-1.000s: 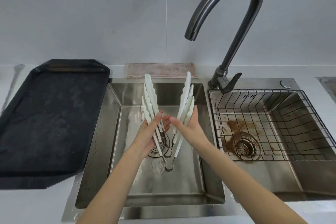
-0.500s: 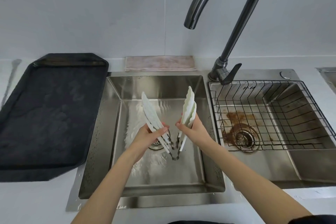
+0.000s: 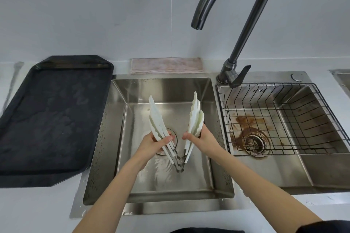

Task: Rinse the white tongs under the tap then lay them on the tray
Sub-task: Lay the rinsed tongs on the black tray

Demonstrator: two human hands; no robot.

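Note:
Several white tongs (image 3: 195, 117) stand bunched in a V over the left sink basin (image 3: 117, 138), tips up and metal hinge ends down near the drain. My left hand (image 3: 151, 143) grips the left arms of the tongs. My right hand (image 3: 203, 141) grips the right arms. The dark curved tap (image 3: 236, 30) arches above, its spout over the basin's right side, and no water runs from it. The black tray (image 3: 53, 119) lies on the counter to the left of the sink with nothing on it.
A wire basket (image 3: 280, 117) sits in the right basin, which has a rusty stain around its drain. A folded pinkish cloth (image 3: 166, 65) lies behind the left basin. The tap lever (image 3: 239, 77) points forward.
The tongs and both hands have come down from near the sink's back edge to lower in the basin. The bunch stays spread in a V.

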